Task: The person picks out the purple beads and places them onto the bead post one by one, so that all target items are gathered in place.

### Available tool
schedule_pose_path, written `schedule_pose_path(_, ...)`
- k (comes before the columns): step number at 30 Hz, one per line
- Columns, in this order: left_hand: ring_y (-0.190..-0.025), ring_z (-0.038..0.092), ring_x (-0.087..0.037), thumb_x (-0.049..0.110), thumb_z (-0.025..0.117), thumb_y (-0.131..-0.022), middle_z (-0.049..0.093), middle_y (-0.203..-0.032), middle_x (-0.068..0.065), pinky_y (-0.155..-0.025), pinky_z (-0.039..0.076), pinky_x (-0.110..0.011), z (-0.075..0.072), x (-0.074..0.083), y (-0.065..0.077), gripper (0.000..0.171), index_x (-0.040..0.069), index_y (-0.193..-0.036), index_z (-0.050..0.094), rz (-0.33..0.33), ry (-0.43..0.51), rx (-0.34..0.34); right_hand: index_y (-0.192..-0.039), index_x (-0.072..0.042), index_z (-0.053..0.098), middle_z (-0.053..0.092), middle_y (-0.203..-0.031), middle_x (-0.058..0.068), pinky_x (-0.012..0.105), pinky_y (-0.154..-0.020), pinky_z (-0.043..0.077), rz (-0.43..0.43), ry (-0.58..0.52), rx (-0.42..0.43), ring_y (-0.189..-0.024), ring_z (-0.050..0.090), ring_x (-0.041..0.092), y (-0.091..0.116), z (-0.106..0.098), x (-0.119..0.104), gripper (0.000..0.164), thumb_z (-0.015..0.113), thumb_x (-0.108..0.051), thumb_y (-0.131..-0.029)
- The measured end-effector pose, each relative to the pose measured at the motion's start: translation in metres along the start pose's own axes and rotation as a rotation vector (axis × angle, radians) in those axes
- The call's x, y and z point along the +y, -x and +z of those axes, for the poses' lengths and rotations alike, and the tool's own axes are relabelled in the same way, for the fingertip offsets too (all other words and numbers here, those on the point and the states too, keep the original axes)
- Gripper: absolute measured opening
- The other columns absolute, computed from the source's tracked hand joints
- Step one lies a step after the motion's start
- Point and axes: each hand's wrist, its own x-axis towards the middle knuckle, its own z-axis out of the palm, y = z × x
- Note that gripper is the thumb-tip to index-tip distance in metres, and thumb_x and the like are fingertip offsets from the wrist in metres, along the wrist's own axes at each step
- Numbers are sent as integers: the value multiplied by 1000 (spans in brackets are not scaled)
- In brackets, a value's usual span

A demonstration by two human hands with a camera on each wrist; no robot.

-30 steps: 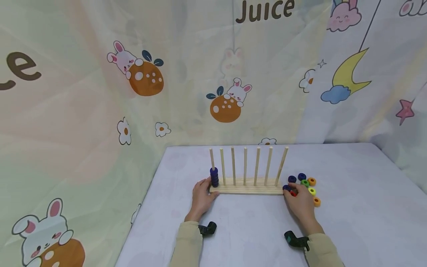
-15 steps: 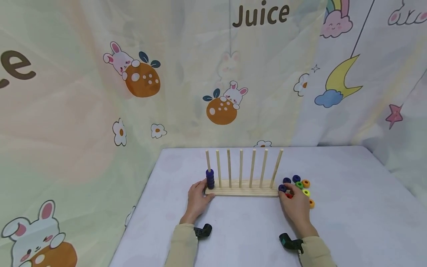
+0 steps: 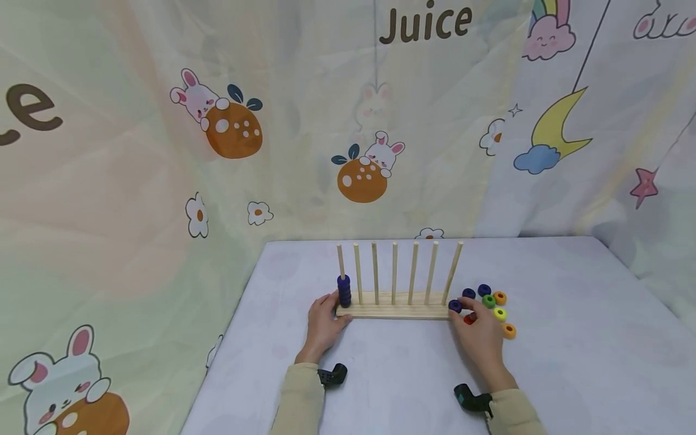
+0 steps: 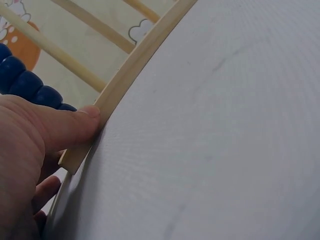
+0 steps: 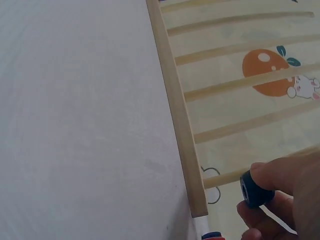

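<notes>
A wooden peg rack (image 3: pixel 399 311) with several upright pegs stands on the table. Its leftmost peg carries a stack of dark blue beads (image 3: pixel 344 291); the other pegs are bare. My left hand (image 3: pixel 323 329) grips the rack's left end, the thumb (image 4: pixel 75 125) along the base's front edge. Beside the rack's right end, my right hand (image 3: pixel 481 338) pinches a blue bead (image 5: pixel 256 189) between thumb and fingers. That bead is close to the rightmost peg (image 3: pixel 452 275), not threaded on it. Part of the right fingers is hidden in the head view.
Right of the rack lie loose beads: blue ones (image 3: pixel 484 290), a green one (image 3: pixel 489 301), orange ones (image 3: pixel 509 330), a yellow one (image 3: pixel 499 314) and a red one (image 3: pixel 470 318) partly covered by my right hand. A printed cloth (image 3: pixel 304 121) hangs behind the table (image 3: pixel 391 386).
My right hand has moved slightly left with the blue bead, closer to the rightmost peg. The left hand keeps its grip on the rack. The head view has shifted a little.
</notes>
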Motion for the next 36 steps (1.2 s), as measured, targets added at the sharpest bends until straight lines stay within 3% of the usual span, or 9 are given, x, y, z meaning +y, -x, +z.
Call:
schedule_pose_path(5,-129,45,-35,16,81,-79,63,-130,-12,-108,32,-54,1,0,1,65,4,-138,55,-2,-3,11,-110,-8,69,69,-90,6,20,-55,41,0,-48,-32,-68,54,14,4,4,-7,30,79,-14,-82)
schedule_pose_path(12,-123,47,-37,17,80,-78,65,-125,-15,-103,36,-55,3,0,2,64,2,-136,56,43,-27,55,-112,-6,67,71,-96,9,20,-57,45,19,-114,-122,-70,58,13,13,12,-16,32,77,-14,-83)
schedule_pose_path(19,-130,43,-35,21,78,-81,62,-130,-12,-109,31,-54,1,4,1,65,6,-139,54,-35,12,7,-110,-8,68,72,-97,8,19,-59,47,15,-185,-179,-69,61,8,17,23,-15,32,80,-17,-82)
schedule_pose_path(27,-131,43,-35,21,77,-82,62,-131,-12,-109,31,-53,-1,5,1,63,6,-139,54,-32,5,-2,-109,-10,69,69,-91,6,20,-57,45,47,-237,-202,-68,57,9,20,27,-18,31,79,-22,-83)
schedule_pose_path(36,-132,41,-36,21,76,-83,60,-133,-14,-111,27,-54,-2,6,2,64,6,-140,52,-24,-8,-18,-115,-9,68,69,-107,11,20,-57,47,113,-327,-292,-72,61,8,25,30,-28,33,78,-11,-83)
